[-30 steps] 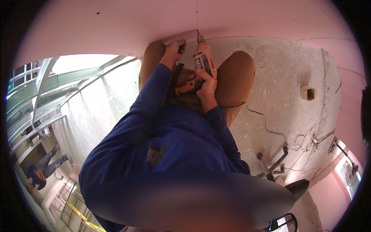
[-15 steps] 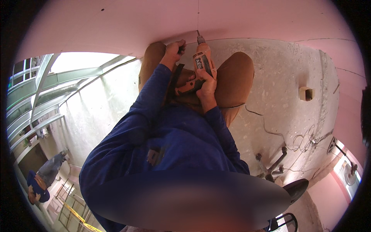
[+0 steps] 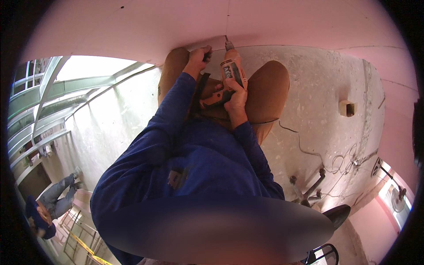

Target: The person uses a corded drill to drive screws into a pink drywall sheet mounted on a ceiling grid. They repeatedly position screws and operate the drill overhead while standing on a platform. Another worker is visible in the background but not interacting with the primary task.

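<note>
– Co-worker (image 3: 57, 196) at left was shifted; where was the drill (image 3: 232, 73)?
– Wrapped by the right hand (image 3: 236, 98), bit (image 3: 226, 39) aimed far toward the pink wall (image 3: 150, 28); left of it, a dark item (image 3: 206, 57) was enclosed by the left hand (image 3: 198, 58).

The head camera, the left of a side-by-side pair, looks steeply down over the person's blue top (image 3: 212, 163), which lies close beneath it and fills the lower middle. The left hand (image 3: 198, 58) and right hand (image 3: 237, 99) are farther off, above centre. Upright and unmirrored, the wide fisheye view takes in the concrete floor (image 3: 313, 84) from its far edge, along the pink wall (image 3: 282, 22), to its right edge, straight lines bowing toward the dark round rim.
</note>
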{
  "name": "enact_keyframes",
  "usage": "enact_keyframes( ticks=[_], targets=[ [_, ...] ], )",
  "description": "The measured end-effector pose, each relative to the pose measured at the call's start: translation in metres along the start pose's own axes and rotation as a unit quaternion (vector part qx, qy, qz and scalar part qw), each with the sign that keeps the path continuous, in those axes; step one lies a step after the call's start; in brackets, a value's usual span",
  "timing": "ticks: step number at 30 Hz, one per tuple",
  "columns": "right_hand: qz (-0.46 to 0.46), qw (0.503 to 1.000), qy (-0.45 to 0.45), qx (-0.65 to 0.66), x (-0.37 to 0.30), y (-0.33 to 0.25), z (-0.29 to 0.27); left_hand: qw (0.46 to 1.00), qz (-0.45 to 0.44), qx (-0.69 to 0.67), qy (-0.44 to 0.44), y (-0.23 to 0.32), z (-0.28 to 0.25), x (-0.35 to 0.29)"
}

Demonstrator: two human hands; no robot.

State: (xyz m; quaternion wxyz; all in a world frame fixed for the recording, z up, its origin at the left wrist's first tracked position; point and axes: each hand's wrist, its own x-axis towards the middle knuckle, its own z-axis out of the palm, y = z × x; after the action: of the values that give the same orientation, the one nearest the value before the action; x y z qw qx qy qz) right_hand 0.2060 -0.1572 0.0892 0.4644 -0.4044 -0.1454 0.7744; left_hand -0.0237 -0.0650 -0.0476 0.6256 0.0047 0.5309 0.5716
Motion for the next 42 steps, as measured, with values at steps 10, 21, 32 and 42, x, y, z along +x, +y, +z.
enact_keyframes(
  ticks=[10,21,32,42],
  targets=[
    [-0.018,0.999,-0.007,-0.039,-0.006,-0.006,0.008,1.0,0.013,-0.002,0.0,0.003,0.005,-0.009],
    [-0.091,0.991,-0.005,-0.095,0.002,-0.002,0.009,1.0,0.015,0.018,0.011,0.003,0.009,-0.011],
    [0.0,0.999,-0.049,-0.006,-0.026,-0.013,-0.001,0.995,0.051,0.082,0.037,-0.001,0.014,-0.023],
    [-0.066,0.984,-0.139,-0.088,-0.039,-0.026,0.01,0.954,0.238,0.139,-0.118,0.014,-0.007,-0.044]
  ],
)
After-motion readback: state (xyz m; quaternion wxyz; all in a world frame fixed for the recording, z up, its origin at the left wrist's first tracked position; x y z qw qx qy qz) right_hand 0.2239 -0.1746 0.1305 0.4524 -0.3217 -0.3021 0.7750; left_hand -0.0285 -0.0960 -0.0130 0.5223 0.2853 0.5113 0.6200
